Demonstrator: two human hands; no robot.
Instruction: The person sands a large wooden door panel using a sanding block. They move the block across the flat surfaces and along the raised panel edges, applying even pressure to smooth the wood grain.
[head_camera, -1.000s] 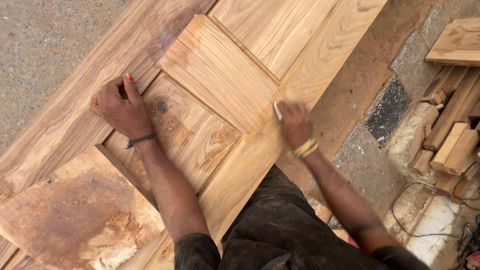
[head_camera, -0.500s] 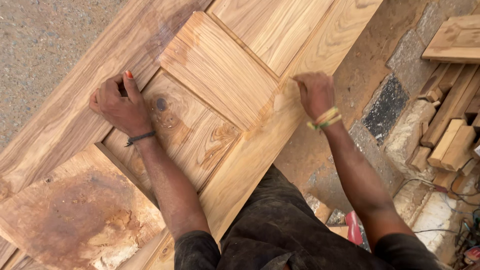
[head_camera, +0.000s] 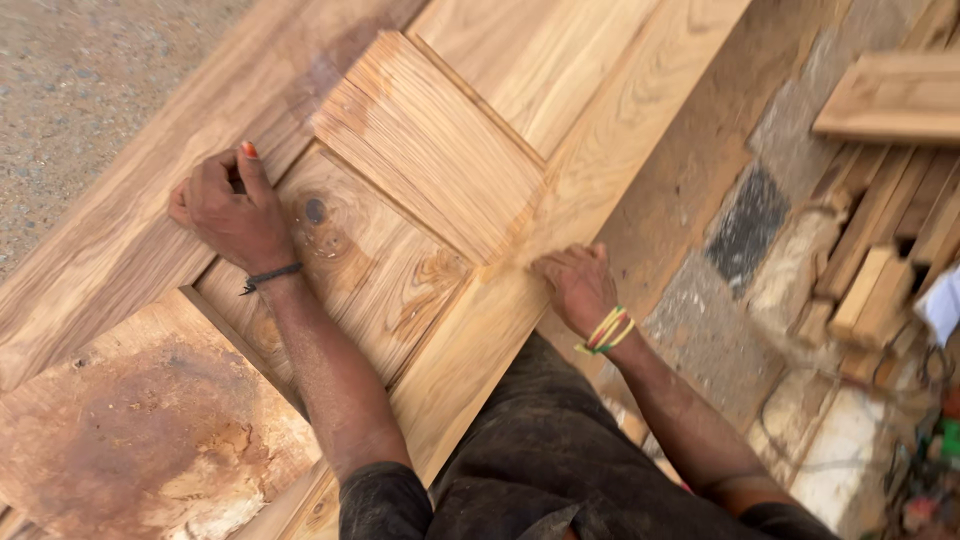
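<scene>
A light wooden panelled door (head_camera: 620, 130) lies flat and slants across the head view. My left hand (head_camera: 228, 215) rests on it, fingers curled against the edge of the left stile, thumb out on a panel with a dark knot (head_camera: 318, 211). It holds nothing. My right hand (head_camera: 575, 285) presses down on the right stile just below the raised middle panel (head_camera: 430, 150) and is blurred by motion. The pale sheet seen in its fingers earlier is hidden under the hand.
A worn, stained board (head_camera: 130, 430) lies at the lower left. Gravel ground (head_camera: 70, 80) lies beyond the door. On the right are stacked wood blocks (head_camera: 880, 280), a framed wooden piece (head_camera: 890, 100), stone paving (head_camera: 745, 225) and cables (head_camera: 930, 440).
My right hand slid up the right stile, then back down toward me. My left hand stayed put. The view shifted slightly right.
</scene>
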